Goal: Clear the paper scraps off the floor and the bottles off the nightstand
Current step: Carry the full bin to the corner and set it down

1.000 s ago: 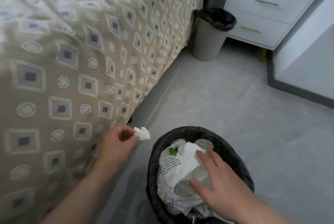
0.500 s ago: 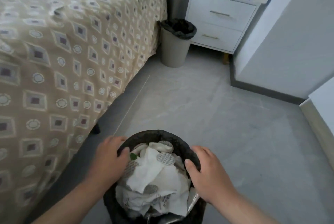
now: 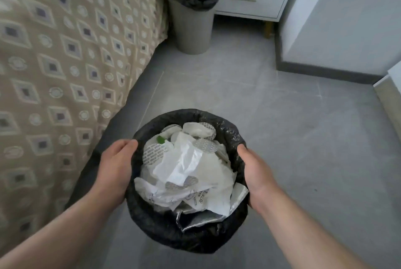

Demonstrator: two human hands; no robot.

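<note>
Left hand [image 3: 115,166] dropped its scrap since a second ago, and now both hands grip the bin [image 3: 188,236] rim, right hand [image 3: 255,173] on the right side. Paper scraps [image 3: 184,166] are piled inside, right between them.

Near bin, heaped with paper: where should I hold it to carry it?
At the rim, from both sides, as the left hand and right hand grip the near bin now. It is round, upright and heaped with paper waste, so a level two-sided hold likely avoids spills.

Txt on paper scraps [image 3: 155,153] & plastic bag [image 3: 195,198] in bin [image 3: 230,129] — too blurry, none legible.
</note>
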